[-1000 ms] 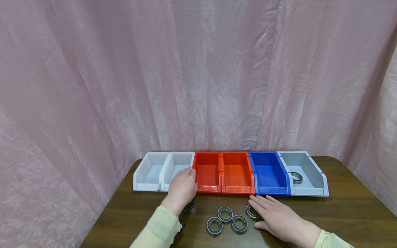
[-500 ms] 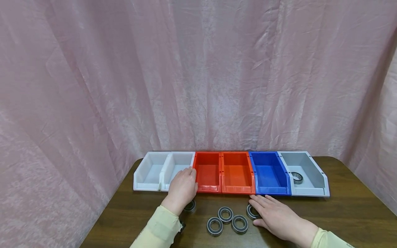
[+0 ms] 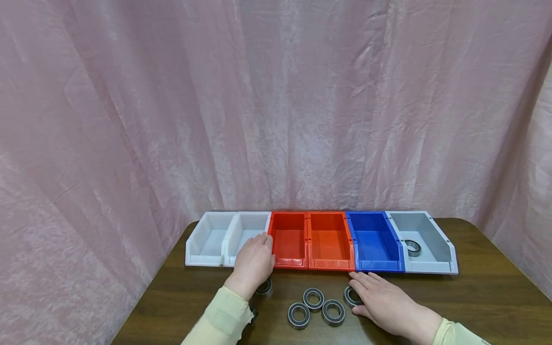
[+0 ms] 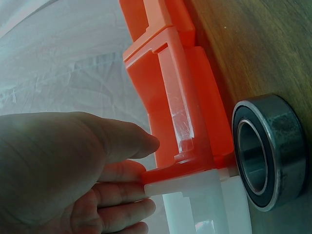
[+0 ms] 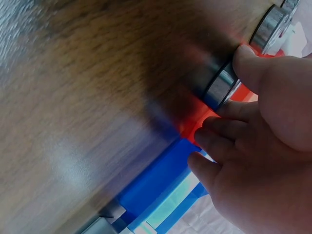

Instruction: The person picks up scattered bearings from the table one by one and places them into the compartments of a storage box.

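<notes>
My left hand [image 3: 253, 262] hovers at the front of the second white bin [image 3: 247, 227], its fingers relaxed and reaching over the bin's front edge beside the red bin [image 3: 289, 239]. Nothing lies between its thumb and fingers in the left wrist view. A ball bearing [image 4: 273, 151] sits on the table below it, partly hidden by the hand in the head view. My right hand [image 3: 385, 304] is spread with nearly straight fingers beside another bearing [image 3: 347, 298], in front of the blue bin [image 3: 374, 239]. Thumb and index finger lie on either side of that bearing [image 5: 223, 87], overlapping it.
Three more bearings [image 3: 298, 316] lie grouped on the wooden table [image 3: 487, 297] between the hands. The bins stand in a row, with an orange bin [image 3: 329, 239] in the middle. At the right end, a grey bin [image 3: 431, 254] holds one bearing [image 3: 413, 247]. A pink curtain [image 3: 276, 105] hangs behind.
The right hand's fingertips have shifted very slightly to the right, and its thumb sits a little nearer the index finger. The left hand and the bins stay as they were.
</notes>
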